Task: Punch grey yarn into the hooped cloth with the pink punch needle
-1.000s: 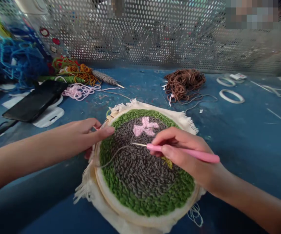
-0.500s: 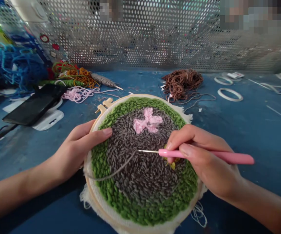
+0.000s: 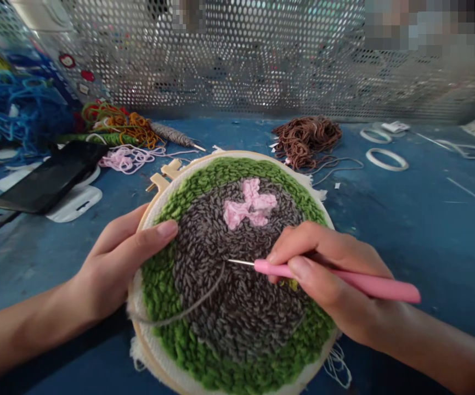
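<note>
My left hand [image 3: 124, 258] grips the left rim of an embroidery hoop [image 3: 136, 291], thumb on top over the green stitching and fingers hidden beneath. Stretched in it is fabric worked with a green yarn border [image 3: 171, 323], a dark grey field [image 3: 229, 312] and a pink shape [image 3: 249, 206]. A bit of yellow yarn [image 3: 290, 284] shows under my right hand. Pinched in my right hand [image 3: 328, 269] is a crochet hook with a pink handle [image 3: 379, 286]. Its metal tip meets the grey stitches near the middle, where a loose grey strand [image 3: 198, 307] trails left across the hoop.
Brown yarn [image 3: 307, 140] lies behind the hoop, with white rings [image 3: 386, 159] to its right. At the left are a black phone [image 3: 50, 175], blue yarn [image 3: 19, 115], pink yarn [image 3: 124, 158] and orange yarn [image 3: 136, 129]. A perforated metal panel [image 3: 237, 66] stands behind.
The hook's tip has moved slightly left and down onto the stitches, its handle end tilting lower. The hoop has shifted a little left and nearer, with my left hand still on it.
</note>
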Demonstrator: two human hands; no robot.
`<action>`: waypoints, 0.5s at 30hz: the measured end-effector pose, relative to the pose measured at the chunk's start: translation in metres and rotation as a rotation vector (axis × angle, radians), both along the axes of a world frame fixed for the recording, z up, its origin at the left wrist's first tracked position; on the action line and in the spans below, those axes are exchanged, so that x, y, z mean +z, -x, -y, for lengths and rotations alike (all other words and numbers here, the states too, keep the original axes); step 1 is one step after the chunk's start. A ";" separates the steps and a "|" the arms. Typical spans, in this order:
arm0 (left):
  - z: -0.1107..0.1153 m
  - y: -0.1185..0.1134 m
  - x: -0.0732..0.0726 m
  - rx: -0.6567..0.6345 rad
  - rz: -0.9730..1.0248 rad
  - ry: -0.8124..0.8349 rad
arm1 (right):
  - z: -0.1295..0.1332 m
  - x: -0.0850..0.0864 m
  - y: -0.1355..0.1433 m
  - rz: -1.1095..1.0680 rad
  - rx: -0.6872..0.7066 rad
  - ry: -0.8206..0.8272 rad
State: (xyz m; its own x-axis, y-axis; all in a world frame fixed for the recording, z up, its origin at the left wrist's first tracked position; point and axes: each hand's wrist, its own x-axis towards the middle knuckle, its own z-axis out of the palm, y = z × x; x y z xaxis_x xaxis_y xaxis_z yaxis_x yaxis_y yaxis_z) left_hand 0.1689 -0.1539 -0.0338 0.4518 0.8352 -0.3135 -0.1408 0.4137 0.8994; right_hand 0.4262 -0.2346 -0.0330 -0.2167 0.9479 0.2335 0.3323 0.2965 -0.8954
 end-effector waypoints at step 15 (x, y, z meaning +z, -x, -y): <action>0.000 -0.004 0.002 -0.033 0.023 -0.072 | -0.016 -0.002 0.018 -0.132 -0.078 0.092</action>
